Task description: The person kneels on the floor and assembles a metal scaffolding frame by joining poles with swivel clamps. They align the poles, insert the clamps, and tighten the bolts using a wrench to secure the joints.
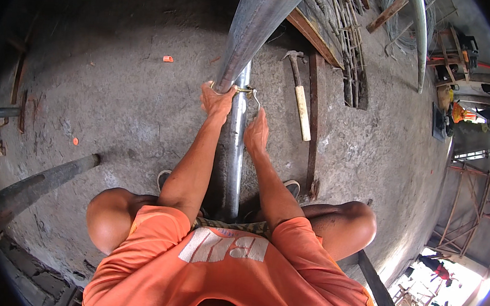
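A thick grey steel pipe [239,43] stands upright before me and meets a thinner shiny pipe [235,152] that runs away between my legs. Where they cross sits a brass-coloured scaffold clamp [246,89]. My left hand [217,101] wraps round the upright pipe just beside the clamp, its thumb near the clamp's left end. My right hand [257,133] is closed on a slim bent silver wrench [256,100], whose far end touches the clamp's right side. The palm hides the wrench's near end.
A claw hammer [301,103] lies right of the pipes, beside a long wooden strip [313,135]. Bundled sticks [351,46] lie at the far right. More pipes stand at left [47,178] and upper right [421,46]. Small orange pieces [168,59] dot the concrete floor [128,98].
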Demonstrator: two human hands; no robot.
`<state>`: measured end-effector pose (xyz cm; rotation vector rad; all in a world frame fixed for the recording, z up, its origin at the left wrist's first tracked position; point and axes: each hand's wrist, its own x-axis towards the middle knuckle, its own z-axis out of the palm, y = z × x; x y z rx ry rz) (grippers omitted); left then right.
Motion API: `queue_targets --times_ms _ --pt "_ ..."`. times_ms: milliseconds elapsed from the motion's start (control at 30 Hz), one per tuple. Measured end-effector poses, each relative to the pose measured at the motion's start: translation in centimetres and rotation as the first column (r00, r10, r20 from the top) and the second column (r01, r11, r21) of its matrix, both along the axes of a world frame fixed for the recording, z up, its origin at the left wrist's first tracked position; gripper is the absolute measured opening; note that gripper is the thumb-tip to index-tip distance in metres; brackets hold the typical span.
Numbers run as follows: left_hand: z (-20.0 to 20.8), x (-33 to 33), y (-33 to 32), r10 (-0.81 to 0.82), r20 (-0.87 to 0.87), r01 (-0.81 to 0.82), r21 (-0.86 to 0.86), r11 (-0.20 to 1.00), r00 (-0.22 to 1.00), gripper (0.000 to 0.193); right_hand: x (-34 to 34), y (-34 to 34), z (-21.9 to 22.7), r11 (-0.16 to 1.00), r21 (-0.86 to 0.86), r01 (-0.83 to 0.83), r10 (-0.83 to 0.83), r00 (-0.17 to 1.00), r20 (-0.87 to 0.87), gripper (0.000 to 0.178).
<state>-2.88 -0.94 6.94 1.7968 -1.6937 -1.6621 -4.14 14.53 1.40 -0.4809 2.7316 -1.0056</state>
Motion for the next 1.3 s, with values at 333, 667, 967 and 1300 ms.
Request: queue_targets --times_ms 333,667,967,1300 --pt "-0.4 -0.1 0.2 0.02 -0.003 -0.02 0.009 1.0 1.0 0.098 0.5 0.6 -0.8 0.996 -0.077 -0.052 0.045 0.995 -0.089 0.059" --pt "-2.6 -0.2 0.2 0.001 -0.009 -0.002 -0.147 0.989 1.0 0.09 -0.7 -0.1 4.0 0.984 0.16 -0.079 0.073 0.996 0.048 0.046" --pt "-2.4 -0.3 -0.2 -0.038 0.013 0.039 -0.134 0.99 0.999 0.09 -4.6 -1.0 10.9 0.817 0.515 -0.259 0.228 0.966 0.124 0.04" --pt "-2.0 -0.1 -0.1 -0.071 -0.01 0.07 -0.077 0.995 0.997 0.088 -8.9 -1.5 21.1 0.998 0.069 -0.007 0.024 0.969 -0.247 0.032"
